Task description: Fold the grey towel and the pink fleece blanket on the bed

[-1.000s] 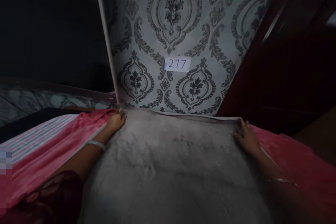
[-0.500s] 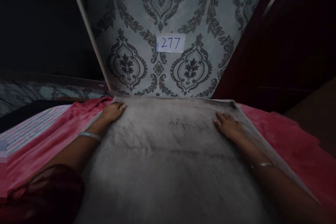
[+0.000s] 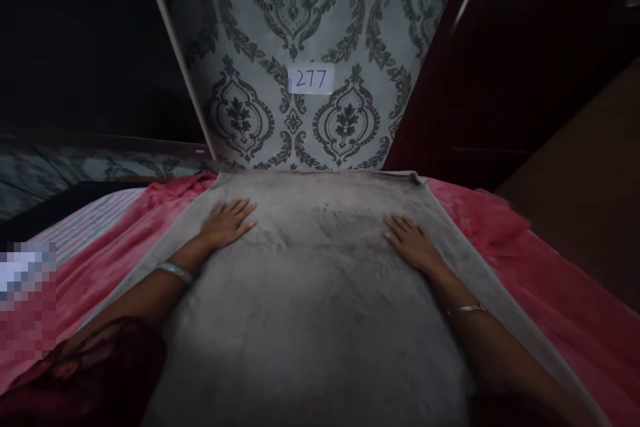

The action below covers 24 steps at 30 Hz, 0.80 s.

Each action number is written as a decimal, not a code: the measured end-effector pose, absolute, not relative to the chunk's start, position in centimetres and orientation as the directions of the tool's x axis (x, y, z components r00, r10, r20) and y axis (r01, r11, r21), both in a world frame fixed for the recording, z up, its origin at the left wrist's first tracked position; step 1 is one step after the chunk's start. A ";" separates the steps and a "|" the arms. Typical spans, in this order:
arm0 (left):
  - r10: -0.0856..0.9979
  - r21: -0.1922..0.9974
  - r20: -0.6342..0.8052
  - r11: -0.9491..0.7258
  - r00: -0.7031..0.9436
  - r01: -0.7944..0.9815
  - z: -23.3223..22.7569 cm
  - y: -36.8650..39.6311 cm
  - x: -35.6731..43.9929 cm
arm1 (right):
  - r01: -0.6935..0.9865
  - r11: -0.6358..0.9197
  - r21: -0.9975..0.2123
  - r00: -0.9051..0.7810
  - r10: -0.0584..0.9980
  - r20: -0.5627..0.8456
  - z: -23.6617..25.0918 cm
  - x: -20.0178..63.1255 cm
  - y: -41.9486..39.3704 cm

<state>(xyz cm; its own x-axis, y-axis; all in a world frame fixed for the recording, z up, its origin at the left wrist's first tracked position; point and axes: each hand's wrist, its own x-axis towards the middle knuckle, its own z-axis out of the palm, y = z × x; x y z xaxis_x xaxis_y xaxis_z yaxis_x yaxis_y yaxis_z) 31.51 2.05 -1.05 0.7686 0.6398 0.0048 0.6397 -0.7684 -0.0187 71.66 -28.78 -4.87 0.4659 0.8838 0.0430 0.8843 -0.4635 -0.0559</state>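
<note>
- Pink bedspread (image 3: 505, 260), one: the largest piece here, covering the bed from its left edge to its right edge and carrying everything else listed.
- Grey towel (image 3: 320, 293), one: spread flat over the middle of the bedspread, long axis running from me toward the wall. Its far short edge lies along the bed's far edge, with the far right corner slightly turned up. The near end runs out of view below me.
- Patterned wall (image 3: 320, 13), one: grey damask print, upright just behind the bed's far edge.
- Striped cloth (image 3: 85, 227), one: pink and pale stripes, at the bed's left edge, apart from the towel.
- My left hand (image 3: 227, 222), one: palm down, fingers spread and flat on the towel near its far left corner. It grips nothing, only presses on the pile.
- My right hand (image 3: 413, 243), one: palm down, fingers loosely extended on the towel toward its far right corner. It too is flat and holds nothing.
- Paper label (image 3: 311, 79), one: white, stuck to the wall, reading 277.
- Bangles, two: a silver one on my left wrist (image 3: 173, 271), a thin one on my right wrist (image 3: 466, 309).
</note>
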 end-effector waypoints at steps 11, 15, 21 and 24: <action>0.892 -0.067 0.188 -0.407 0.412 0.911 1.0 -1.5 24.1 | 0.636 -0.765 -0.103 0.768 0.614 0.183 -4.3 71.7 -37.8; 0.588 -0.001 0.062 -0.808 0.807 0.589 -0.5 -8.3 29.7 | 0.935 -0.344 -0.087 0.354 0.920 0.171 -4.2 61.9 -33.0; 0.632 0.005 0.051 -0.774 0.773 0.633 -2.1 -9.2 28.0 | 0.905 -0.419 -0.066 0.423 0.903 0.074 -5.9 61.6 -35.2; 0.758 0.000 0.077 -0.650 0.648 0.760 -1.5 -6.7 23.9 | 0.777 -0.627 -0.055 0.630 0.775 0.052 -6.6 66.2 -39.9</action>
